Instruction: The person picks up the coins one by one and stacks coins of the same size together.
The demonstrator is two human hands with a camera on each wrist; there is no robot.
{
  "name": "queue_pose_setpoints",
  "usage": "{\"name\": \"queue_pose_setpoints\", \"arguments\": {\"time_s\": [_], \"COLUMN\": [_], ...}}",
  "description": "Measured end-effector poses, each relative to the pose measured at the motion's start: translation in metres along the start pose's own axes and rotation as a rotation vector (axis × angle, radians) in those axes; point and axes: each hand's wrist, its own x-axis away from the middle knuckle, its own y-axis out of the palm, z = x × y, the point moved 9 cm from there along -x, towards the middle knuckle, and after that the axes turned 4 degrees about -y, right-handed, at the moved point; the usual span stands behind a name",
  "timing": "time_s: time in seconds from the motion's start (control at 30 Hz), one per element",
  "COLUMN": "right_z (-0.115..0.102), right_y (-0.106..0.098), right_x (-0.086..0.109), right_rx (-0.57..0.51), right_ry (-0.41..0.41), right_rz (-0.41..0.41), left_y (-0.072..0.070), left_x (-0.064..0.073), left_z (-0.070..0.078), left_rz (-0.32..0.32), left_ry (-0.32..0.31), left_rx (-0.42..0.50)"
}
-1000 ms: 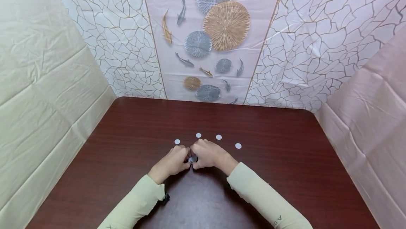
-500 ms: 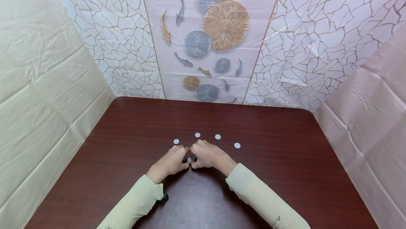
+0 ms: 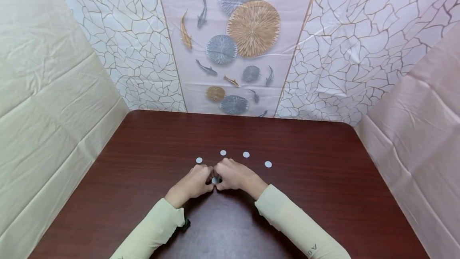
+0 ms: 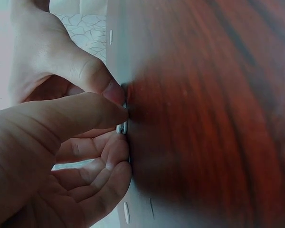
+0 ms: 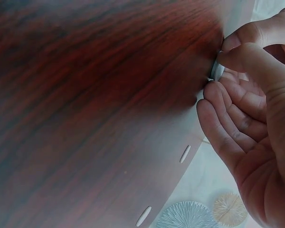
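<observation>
Between your left hand [image 3: 194,182] and right hand [image 3: 233,175], both pinch a small stack of coins [image 3: 216,180] on the table [image 3: 323,195]; four white discs [image 3: 246,154] lie just beyond your knuckles, with open wood at both sides.

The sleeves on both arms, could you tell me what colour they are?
The sleeves are pale yellow-green, best seen in the head view.

A makeshift recording booth rather than a lived-in room: a dark wood-grain tabletop [image 3: 323,179] is boxed in on three sides by creased plastic sheeting, cream on the left [image 3: 46,103], pink on the right [image 3: 424,123], and a crackle-patterned backdrop [image 3: 125,43] printed with fish and round fans behind
</observation>
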Motion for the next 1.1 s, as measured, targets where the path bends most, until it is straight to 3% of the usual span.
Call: {"name": "queue_pose_setpoints", "arguments": {"time_s": [1.1], "right_z": [0.0074], "right_y": [-0.0005], "right_x": [0.0064], "right_rx": [-0.103], "right_ry": [-0.001], "right_rz": [0.006], "left_y": [0.0001], "left_x": [-0.0010], "left_z": [-0.0025], "left_rz": [-0.015], "left_ry": [-0.006], "left_rx": [0.025]}}
